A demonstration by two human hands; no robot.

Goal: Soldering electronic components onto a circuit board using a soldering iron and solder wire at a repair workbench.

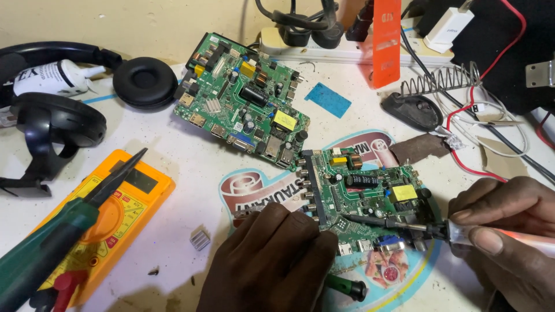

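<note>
- While the left hand (272, 260) lies knuckles-up, fingers curled, at the near-left edge of the nearer circuit board (364, 196), whether it grips anything cannot be told.
- A green-handled tool (344, 286) pokes out from under that hand.
- Right hand (503, 231) comes in from the right, thumb and fingers closed around a soldering iron (404, 224); its tip rests on the nearer circuit board.
- A small heatsink (200, 238) sits near the left hand.
- Left: orange multimeter (110, 219), green tool (58, 237) across it.
- Farther: second circuit board (243, 98), black headphones (69, 98), power strip (347, 49).
</note>
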